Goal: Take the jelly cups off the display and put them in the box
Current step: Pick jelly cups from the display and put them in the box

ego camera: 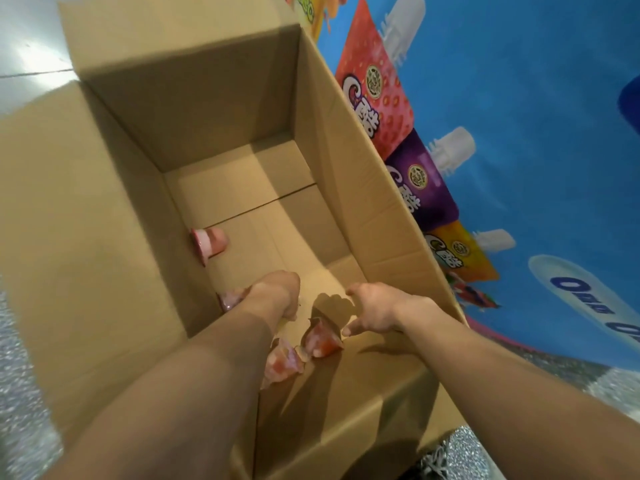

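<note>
Fingers (pixel 357 293) of the right hand (pixel 375 311) are spread and relaxed, holding nothing, low in the middle of the frame inside an open cardboard box (pixel 346 174). Just to the left, the left hand (pixel 275 294) is also inside the box, its fingers (pixel 292 304) curled downward. Their tips are hidden, so whether they grip anything cannot be told. Four pink cups lie on the box bottom. One jelly cup (pixel 209 244) rests on its side against the left wall, at mid-frame. A second cup (pixel 230 299) touches the outer edge of the left hand. A third cup (pixel 322 337) lies tipped just beside the right thumb, and a fourth cup (pixel 283 362) sits next to it (partly behind the left forearm). A blue printed display (pixel 536 133) showing colourful pouches fills the right side of the frame. Speckled floor (pixel 20 375) shows at the lower left.
</note>
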The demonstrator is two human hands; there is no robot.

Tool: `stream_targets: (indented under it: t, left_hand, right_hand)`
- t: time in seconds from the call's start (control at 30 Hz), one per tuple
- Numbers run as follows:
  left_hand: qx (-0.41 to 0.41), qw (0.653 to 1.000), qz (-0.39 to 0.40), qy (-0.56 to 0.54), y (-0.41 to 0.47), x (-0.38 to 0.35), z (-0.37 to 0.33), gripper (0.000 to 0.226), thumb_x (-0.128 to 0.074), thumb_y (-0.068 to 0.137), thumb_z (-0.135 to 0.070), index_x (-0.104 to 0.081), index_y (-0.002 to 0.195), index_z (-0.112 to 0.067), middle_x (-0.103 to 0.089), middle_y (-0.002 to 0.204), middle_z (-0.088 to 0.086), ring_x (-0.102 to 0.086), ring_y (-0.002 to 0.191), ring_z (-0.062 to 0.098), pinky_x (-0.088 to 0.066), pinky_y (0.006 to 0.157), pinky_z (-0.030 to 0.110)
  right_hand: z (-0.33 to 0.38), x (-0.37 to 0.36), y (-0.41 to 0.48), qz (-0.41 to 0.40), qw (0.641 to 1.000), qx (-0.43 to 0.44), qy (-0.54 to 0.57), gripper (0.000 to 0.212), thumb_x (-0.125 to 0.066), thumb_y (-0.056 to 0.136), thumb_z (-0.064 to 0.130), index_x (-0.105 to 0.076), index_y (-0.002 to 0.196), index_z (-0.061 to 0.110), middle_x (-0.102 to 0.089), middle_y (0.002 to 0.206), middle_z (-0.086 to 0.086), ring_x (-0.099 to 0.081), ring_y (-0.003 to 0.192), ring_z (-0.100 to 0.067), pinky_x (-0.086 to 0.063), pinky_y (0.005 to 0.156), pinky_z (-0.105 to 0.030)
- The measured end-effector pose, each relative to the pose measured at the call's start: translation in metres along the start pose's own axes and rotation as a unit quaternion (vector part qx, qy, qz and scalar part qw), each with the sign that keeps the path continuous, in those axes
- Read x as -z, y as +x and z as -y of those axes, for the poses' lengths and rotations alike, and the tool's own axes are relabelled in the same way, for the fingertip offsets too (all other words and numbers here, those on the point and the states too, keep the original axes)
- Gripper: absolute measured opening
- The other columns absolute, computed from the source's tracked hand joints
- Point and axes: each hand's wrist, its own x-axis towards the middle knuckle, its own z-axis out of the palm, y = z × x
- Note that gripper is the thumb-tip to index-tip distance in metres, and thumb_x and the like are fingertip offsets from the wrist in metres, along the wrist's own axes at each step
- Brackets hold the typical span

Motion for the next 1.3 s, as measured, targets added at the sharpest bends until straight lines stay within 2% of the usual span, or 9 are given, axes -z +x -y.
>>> stream_targets:
  t: [0.13,0.33,0.53,0.77,0.9,1.03,1.1,1.17,1.3]
  left_hand:
    - [-0.001,0.989,0.026,-0.149,-0.007,0.037,0.014,0.055,-0.085,0.078,-0.029,-0.059,0.119,-0.004,-0.065,0.105,0.008,-0.065,0.094,0.028,-0.058,0.080,0.037]
    - [-0.035,0.950,0.019,-0.309,-0.048,0.094,0.052,0.050,-0.088,0.074,-0.028,-0.064,0.114,-0.011,-0.066,0.097,0.008,-0.067,0.079,0.023,-0.061,0.064,0.034]
    - [-0.032,0.943,0.005,-0.332,-0.073,0.103,0.069,0.043,-0.085,0.075,-0.035,-0.071,0.104,-0.007,-0.071,0.098,0.007,-0.070,0.084,0.020,-0.053,0.056,0.022]
    - [-0.053,0.929,0.019,-0.367,-0.086,0.095,0.064,0.045,-0.084,0.078,-0.029,-0.066,0.115,-0.010,-0.069,0.103,0.006,-0.069,0.090,0.022,-0.058,0.067,0.028]
    - [-0.062,0.922,0.018,-0.381,-0.087,0.094,0.062,0.046,-0.084,0.078,-0.021,-0.062,0.117,-0.011,-0.066,0.100,0.005,-0.066,0.090,0.021,-0.056,0.061,0.027]
    - [-0.060,0.916,0.019,-0.395,-0.083,0.093,0.062,0.050,-0.084,0.077,-0.018,-0.059,0.120,-0.014,-0.065,0.107,0.007,-0.066,0.098,0.024,-0.059,0.070,0.031]
    - [-0.056,0.913,0.022,-0.404,-0.080,0.093,0.064,0.053,-0.084,0.078,-0.016,-0.057,0.125,-0.016,-0.065,0.110,0.008,-0.066,0.099,0.024,-0.060,0.075,0.034]
    - [-0.059,0.918,0.021,-0.391,-0.081,0.094,0.067,0.044,-0.081,0.082,-0.016,-0.062,0.122,-0.013,-0.067,0.108,0.008,-0.066,0.094,0.022,-0.060,0.078,0.034]
    - [-0.053,0.918,0.031,-0.391,-0.084,0.097,0.072,0.031,-0.073,0.088,-0.022,-0.067,0.115,-0.007,-0.070,0.107,0.011,-0.067,0.095,0.025,-0.057,0.078,0.034]
  right_hand:
    - [0.008,-0.011,0.012,0.023,0.998,0.029,-0.045,0.075,-0.079,0.085,0.035,-0.041,0.148,0.025,-0.056,0.140,-0.005,-0.056,0.123,-0.027,-0.049,0.103,-0.042]
    - [0.032,-0.032,0.038,0.060,0.983,0.078,-0.152,0.048,-0.072,0.087,0.025,-0.059,0.133,0.020,-0.064,0.130,-0.003,-0.060,0.113,-0.025,-0.052,0.096,-0.035]
    - [0.048,-0.045,0.047,0.094,0.958,0.104,-0.251,0.062,-0.070,0.090,0.034,-0.048,0.146,0.020,-0.056,0.142,-0.003,-0.055,0.127,-0.024,-0.046,0.105,-0.032]
    - [0.058,-0.062,0.050,0.074,0.922,0.113,-0.362,0.058,-0.075,0.085,0.029,-0.052,0.137,0.016,-0.053,0.133,-0.010,-0.057,0.118,-0.027,-0.049,0.093,-0.035]
    - [0.048,-0.051,0.056,0.054,0.965,0.082,-0.241,0.050,-0.069,0.090,0.028,-0.052,0.134,0.014,-0.053,0.133,-0.012,-0.058,0.116,-0.027,-0.049,0.091,-0.032]
    - [0.033,-0.023,0.051,0.053,0.996,0.042,0.053,0.040,-0.069,0.088,0.002,-0.056,0.126,0.000,-0.067,0.117,-0.007,-0.067,0.101,-0.020,-0.051,0.062,-0.011]
    - [0.026,-0.012,0.045,0.049,0.987,0.039,0.146,0.043,-0.071,0.087,0.001,-0.055,0.126,0.000,-0.069,0.113,-0.007,-0.066,0.091,-0.016,-0.059,0.071,-0.021]
    - [0.019,-0.008,0.044,0.065,0.964,0.039,0.255,0.050,-0.074,0.084,0.002,-0.051,0.128,0.003,-0.071,0.106,-0.010,-0.072,0.085,-0.019,-0.062,0.069,-0.034]
    - [0.013,-0.011,0.040,0.156,0.917,0.048,0.363,0.052,-0.076,0.087,0.009,-0.053,0.132,0.019,-0.072,0.114,-0.017,-0.071,0.094,-0.032,-0.062,0.075,-0.044]
